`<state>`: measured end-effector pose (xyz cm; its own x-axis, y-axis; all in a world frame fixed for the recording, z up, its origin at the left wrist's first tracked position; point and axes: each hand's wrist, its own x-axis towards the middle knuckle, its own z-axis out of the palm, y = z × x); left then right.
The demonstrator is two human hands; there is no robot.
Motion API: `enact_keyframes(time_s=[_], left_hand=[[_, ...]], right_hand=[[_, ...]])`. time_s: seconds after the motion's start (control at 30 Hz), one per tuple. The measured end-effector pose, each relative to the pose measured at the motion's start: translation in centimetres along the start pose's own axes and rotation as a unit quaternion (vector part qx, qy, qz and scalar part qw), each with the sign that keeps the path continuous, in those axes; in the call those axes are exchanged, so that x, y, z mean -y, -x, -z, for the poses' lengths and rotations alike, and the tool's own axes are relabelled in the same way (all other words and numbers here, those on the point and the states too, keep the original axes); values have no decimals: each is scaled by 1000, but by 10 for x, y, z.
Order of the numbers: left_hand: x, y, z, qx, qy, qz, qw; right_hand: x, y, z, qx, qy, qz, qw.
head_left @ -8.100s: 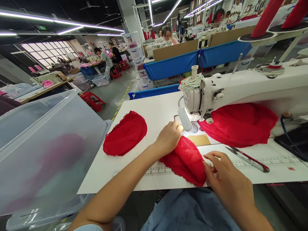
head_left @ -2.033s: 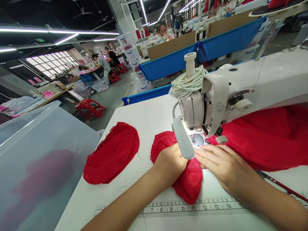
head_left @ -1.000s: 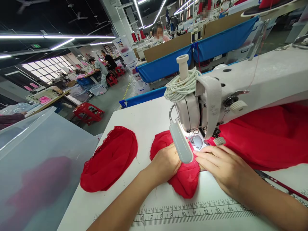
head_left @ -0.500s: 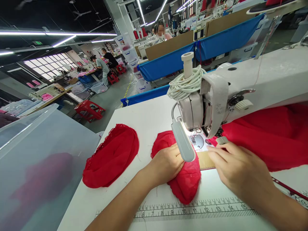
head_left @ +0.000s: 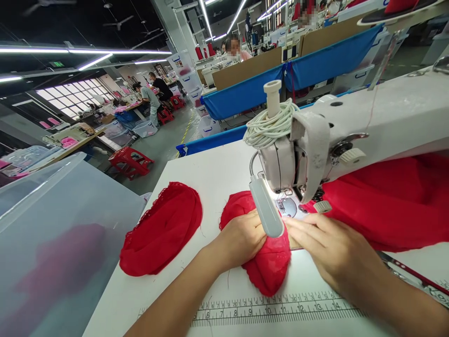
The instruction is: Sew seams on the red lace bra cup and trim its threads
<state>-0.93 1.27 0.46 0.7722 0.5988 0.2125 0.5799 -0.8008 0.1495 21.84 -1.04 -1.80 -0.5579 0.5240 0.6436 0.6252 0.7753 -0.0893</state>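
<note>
My left hand [head_left: 242, 241] lies over a folded red fabric piece [head_left: 271, 264] with a scalloped edge, its fingers bent onto the cloth. A grey lamp head [head_left: 267, 206] covers some of those fingertips. From the other side, my right hand [head_left: 336, 248] reaches in with fingers pressed together, the tips at the cloth's right edge beside the lamp. Both hands are just in front of the needle area of a white sewing machine [head_left: 280, 161]. Its metal plate [head_left: 289, 206] shows between the lamp and the presser parts.
Another red lace-edged piece [head_left: 163, 229] lies on the white table [head_left: 210, 164] at left. More red fabric [head_left: 393, 201] is heaped under the machine arm. A translucent bin [head_left: 70, 224] stands at the left. A ruler scale [head_left: 266, 311] marks the front. People work at distant tables.
My right hand has moved left, from beside the metal plate to the edge of the red fabric piece. My left hand and the cloth have barely moved.
</note>
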Motion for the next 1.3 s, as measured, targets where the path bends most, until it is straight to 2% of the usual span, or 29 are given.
enact_keyframes(time_s=[0.1,0.27,0.43,0.67,0.93,1.13,1.2,1.3], left_hand=[[2,-2,-1,1,-3,0,1000],[6,-4,-2,5,-8,-10,1000],[7,-4,-3,10,5,13,1000],[-4,-7,-6,-39,41,86,995],[-6,-9,-8,-71,68,91,991],[0,-9,-10,-137,14,75,988],[6,-7,-8,-162,-16,103,981],[17,-2,1,-197,-58,224,953]], right_hand=[[3,-1,-2,35,-39,1,999],[2,-1,-3,22,-24,-1,999],[2,-3,-3,43,-35,-1,998],[3,-1,-3,33,-26,5,999],[2,-4,-3,16,-13,31,999],[1,-1,-5,27,-4,18,999],[1,0,-6,31,-11,16,999],[0,0,-5,37,-19,19,999]])
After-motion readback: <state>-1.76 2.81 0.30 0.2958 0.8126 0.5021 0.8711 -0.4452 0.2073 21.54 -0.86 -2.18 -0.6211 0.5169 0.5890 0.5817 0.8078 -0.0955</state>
